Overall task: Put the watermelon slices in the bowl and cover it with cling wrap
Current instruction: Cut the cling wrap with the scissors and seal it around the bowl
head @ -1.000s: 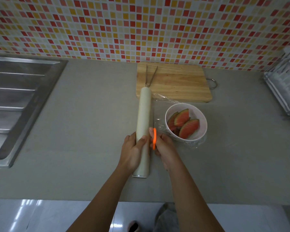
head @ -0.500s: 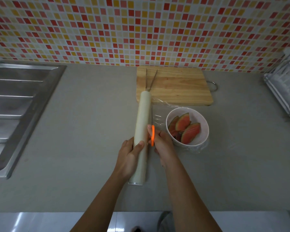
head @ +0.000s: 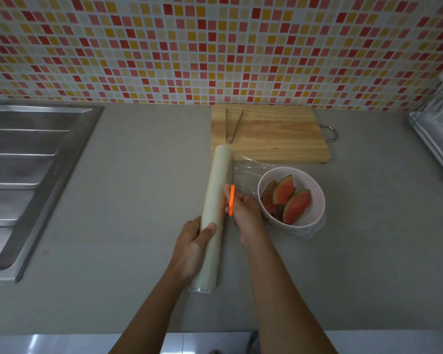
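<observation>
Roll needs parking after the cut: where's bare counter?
Widest bare counter lies between sink and cling wrap roll. Another patch between bowl and dish rack. Crowded around roll, film, bowl and cutting board.

White bowl (head: pixel 315 190) holds watermelon slices (head: pixel 287 200) (film-covered); cling wrap roll (head: pixel 215 200) lies just beside.

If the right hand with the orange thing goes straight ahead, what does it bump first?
The right hand would probably meet the stretched cling wrap beside the roll, then the cutting board with the tongs. Depth is unclear.
</observation>
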Motion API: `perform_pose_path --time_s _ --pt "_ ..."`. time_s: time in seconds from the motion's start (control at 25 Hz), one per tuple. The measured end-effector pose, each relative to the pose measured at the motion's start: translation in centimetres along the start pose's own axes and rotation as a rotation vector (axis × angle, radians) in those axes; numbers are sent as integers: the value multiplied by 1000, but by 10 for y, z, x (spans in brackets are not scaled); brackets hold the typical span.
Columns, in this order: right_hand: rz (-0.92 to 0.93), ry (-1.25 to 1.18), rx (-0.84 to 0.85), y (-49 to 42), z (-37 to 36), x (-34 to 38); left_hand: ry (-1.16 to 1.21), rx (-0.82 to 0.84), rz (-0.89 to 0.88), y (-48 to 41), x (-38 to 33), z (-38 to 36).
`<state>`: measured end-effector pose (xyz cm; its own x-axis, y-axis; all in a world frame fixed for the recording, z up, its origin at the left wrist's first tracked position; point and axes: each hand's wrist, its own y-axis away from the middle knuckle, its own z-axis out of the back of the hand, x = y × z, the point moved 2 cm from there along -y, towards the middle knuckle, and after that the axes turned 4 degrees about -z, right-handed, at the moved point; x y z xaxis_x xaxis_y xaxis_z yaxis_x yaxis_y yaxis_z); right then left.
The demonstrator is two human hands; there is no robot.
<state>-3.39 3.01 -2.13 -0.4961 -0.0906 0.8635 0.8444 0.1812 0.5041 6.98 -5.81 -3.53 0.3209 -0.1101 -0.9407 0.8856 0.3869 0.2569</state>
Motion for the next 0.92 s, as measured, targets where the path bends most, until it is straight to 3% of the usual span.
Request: perform_pose_path --time_s 0.72,0.92 --pt "-24 15 -116 -32 -16 15 -7 34 37 16 14 45" --pt "56 342 -92 -6 -30 -6 -70 -109 53 19 20 69"
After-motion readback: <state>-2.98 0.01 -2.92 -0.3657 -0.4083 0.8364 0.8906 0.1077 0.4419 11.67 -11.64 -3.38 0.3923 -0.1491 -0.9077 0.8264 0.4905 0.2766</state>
